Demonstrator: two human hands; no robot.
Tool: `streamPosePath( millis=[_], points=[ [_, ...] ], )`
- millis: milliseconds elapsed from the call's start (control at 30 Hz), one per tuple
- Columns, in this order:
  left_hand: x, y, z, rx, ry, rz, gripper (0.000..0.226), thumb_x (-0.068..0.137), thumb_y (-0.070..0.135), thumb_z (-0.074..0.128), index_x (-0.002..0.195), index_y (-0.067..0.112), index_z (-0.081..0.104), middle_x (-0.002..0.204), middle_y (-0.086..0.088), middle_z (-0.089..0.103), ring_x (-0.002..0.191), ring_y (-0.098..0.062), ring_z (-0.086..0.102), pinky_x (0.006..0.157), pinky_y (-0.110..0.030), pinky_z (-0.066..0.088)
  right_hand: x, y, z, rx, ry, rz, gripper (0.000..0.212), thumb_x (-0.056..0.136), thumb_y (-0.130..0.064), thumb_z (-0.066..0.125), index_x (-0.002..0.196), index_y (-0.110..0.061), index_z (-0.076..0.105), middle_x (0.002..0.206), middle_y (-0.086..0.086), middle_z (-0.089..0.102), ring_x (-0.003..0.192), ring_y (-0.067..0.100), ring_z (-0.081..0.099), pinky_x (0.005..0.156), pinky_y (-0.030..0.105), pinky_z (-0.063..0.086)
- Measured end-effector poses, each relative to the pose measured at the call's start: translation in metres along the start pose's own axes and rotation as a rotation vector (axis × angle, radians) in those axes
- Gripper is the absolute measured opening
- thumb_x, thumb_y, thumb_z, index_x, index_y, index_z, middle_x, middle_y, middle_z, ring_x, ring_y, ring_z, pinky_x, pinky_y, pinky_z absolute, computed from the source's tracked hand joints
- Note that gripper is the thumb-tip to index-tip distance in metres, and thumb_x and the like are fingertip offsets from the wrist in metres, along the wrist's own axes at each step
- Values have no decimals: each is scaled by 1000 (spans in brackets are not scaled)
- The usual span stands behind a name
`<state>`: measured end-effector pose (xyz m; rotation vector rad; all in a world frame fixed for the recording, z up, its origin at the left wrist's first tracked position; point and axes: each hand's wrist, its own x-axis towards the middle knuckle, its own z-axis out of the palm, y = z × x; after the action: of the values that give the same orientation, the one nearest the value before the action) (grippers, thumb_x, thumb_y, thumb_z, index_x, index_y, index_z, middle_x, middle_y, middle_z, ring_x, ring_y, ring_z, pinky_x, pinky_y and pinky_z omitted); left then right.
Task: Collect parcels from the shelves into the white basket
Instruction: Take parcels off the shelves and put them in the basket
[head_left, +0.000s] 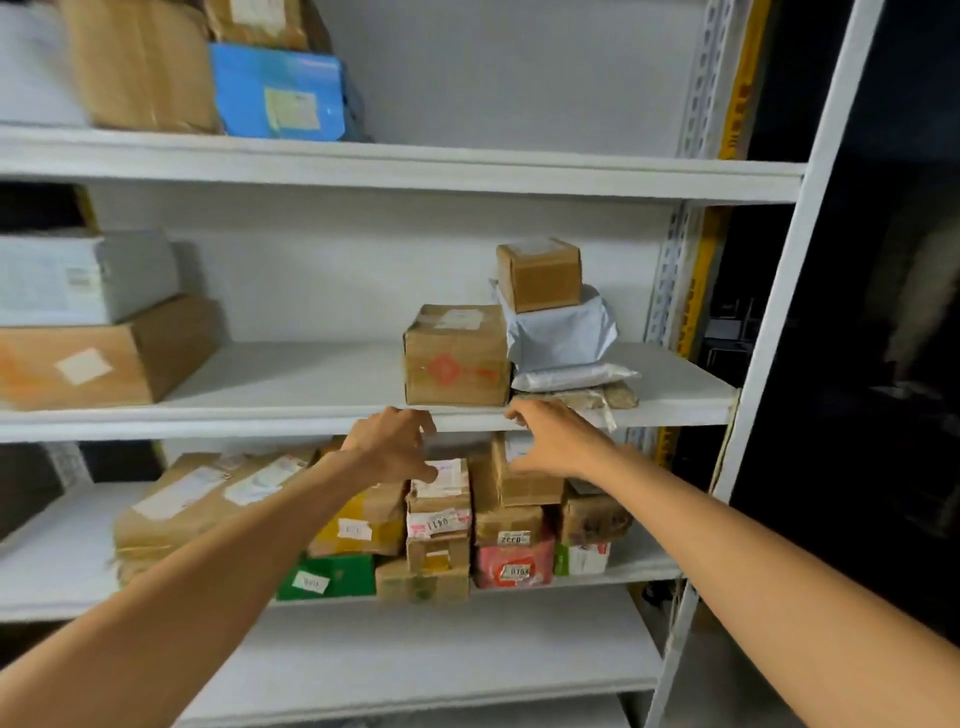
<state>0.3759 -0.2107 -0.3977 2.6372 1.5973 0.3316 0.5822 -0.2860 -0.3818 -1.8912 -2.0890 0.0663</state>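
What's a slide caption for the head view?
Left hand and right hand, both empty, reach toward the red-printed cardboard box on the middle shelf.

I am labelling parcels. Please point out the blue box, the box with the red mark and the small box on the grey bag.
blue box (280, 91), head view, front face
box with the red mark (457, 366), head view, front face
small box (544, 283), head view, front face

Yellow strip (740, 88), dark room (893, 260) — rightward
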Motion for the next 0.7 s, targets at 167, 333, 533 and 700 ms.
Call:
streamPosePath(
  millis=[167,333,533,700],
  points=[
    [33,-36,-16,-29,29,29,57,74,44,76,125,30,55,116,10,64,100,-15,61,76,-28,48,46,-16,2,-24,4,30,72,75,-29,78,136,-16,43,134,5,50,119,22,51,97,40,47],
    [72,-68,-33,-18,62,59,58,72,48,77,123,31,55,115,8,65,98,-16,61,67,-26,43,80,-29,-7,-31,49,92,67,79,-26,75,136,-14,43,134,6,50,122,21,49,97,37,46],
    [100,-93,-37,-99,105,67,59,74,49,76,124,27,55,116,4,66,99,-17,62,57,-20,38,99,-21,-3,-11,60,209,66,75,-25,79,130,-10,46,126,9,54,114,23,54,94,39,49],
    [108,-97,-27,-135,115,22,62,73,51,76,125,26,53,115,4,66,98,-17,62,60,-23,40,105,-7,9,-1,48,290,52,78,-25,75,119,-10,46,115,9,55,102,22,56,84,36,51]
  ],
)
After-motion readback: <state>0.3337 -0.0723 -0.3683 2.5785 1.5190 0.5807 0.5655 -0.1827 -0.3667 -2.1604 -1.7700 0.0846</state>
